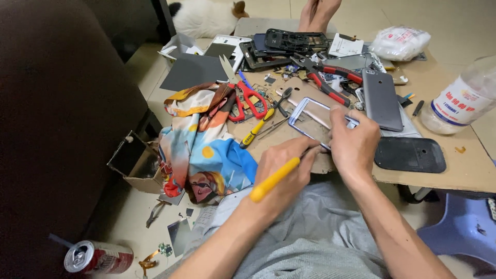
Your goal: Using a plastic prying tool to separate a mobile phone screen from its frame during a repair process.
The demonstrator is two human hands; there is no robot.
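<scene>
On the worktop (465, 170) I see my hands at the near edge, the left hand (281, 168) with a screwdriver (276, 178) just left of the right hand (354, 144), which rests on a phone frame (310, 121). A cloth (201, 144) lies to their left, scissors (248, 98) and pliers (325, 77) behind the frame, a phone (381, 99) and a bottle (462, 98) to the right. A can (98, 257) lies on the floor (134, 217), left of the worktop.

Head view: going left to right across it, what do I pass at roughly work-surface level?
Colourful printed cloth → red-handled scissors → left hand gripping a yellow-handled tool → right hand on the phone frame → grey phone back → clear plastic bottle.
</scene>
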